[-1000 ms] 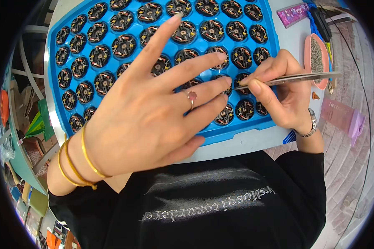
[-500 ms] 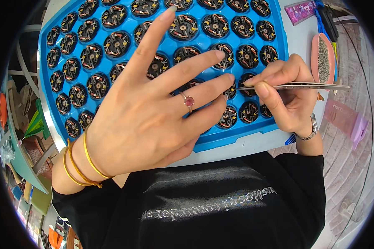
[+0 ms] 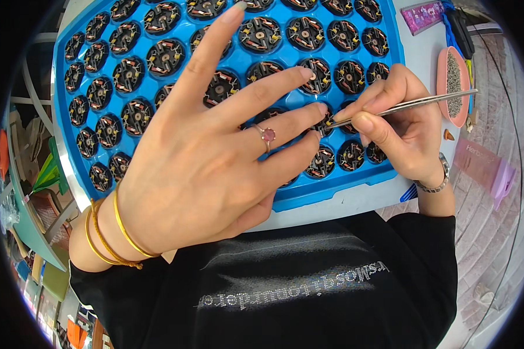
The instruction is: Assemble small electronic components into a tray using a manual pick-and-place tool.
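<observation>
Left hand (image 3: 206, 154): lay spread over blue tray (image 3: 314, 198), two fingertips (image 3: 321, 109) at a round black part (image 3: 328, 131). Right hand (image 3: 406, 128), toward three o'clock: pinched metal tweezers (image 3: 416, 104), tips at eight.

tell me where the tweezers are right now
In the head view, right of centre: the tweezers are held in the right hand, tips at a round black part in the blue tray.

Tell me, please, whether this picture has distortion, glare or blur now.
Head view: fisheye distortion bows the left edge of the blue plastic tray, with black corners around the image; head view: small pale highlights on its glossy surface; head view: the slim silver metal tweezers look fairly sharp.
</observation>
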The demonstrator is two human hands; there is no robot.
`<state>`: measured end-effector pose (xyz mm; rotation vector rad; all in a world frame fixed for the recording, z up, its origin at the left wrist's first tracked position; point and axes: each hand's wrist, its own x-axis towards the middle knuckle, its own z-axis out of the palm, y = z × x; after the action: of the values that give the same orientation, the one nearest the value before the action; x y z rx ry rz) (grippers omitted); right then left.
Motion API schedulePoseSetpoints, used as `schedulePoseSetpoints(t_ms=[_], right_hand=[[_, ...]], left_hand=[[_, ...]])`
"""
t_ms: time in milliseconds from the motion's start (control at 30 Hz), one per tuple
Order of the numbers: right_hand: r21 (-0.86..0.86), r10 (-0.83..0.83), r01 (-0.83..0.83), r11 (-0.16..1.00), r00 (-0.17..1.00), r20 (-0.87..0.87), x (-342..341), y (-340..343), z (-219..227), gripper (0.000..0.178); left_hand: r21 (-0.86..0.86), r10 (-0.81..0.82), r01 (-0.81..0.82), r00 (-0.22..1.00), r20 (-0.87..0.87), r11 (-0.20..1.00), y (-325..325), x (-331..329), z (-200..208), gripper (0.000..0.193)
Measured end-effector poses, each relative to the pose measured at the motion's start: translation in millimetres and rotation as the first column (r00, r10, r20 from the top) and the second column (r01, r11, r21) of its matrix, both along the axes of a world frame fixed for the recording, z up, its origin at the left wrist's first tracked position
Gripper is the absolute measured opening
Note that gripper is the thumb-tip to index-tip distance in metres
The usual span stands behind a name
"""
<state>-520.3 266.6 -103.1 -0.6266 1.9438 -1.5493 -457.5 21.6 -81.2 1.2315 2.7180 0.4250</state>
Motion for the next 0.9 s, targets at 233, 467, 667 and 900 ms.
schedulePoseSetpoints(t_ms=[233,467,667,900], right_hand=[[0.073,0.238,-0.228,0.971,0.949,-0.207,-10.3,5.8,-1.5,0.021],[0.200,0.326,-0.319,0.926,0.415,-0.849,17.1,-0.3,-6.3,0.038],[0.080,0.192,-0.176,0.981,0.840,-0.508,10.2,12.0,-1.5,0.023],[0.112,0.160,-0.130,0.985,0.933,-0.323,3.5,10.5,-0.8,0.018]], left_hand=[[0.166,0.161,-0.154,0.987,-0.028,0.974,4.9,8.4,-10.1,0.049],[0.181,0.174,-0.175,0.984,0.021,0.968,3.2,10.6,-10.2,0.046],[0.173,0.149,-0.157,0.987,0.061,0.972,3.1,7.8,-5.4,0.049],[0.168,0.143,-0.147,0.989,0.032,0.975,3.0,5.5,-4.7,0.051]])
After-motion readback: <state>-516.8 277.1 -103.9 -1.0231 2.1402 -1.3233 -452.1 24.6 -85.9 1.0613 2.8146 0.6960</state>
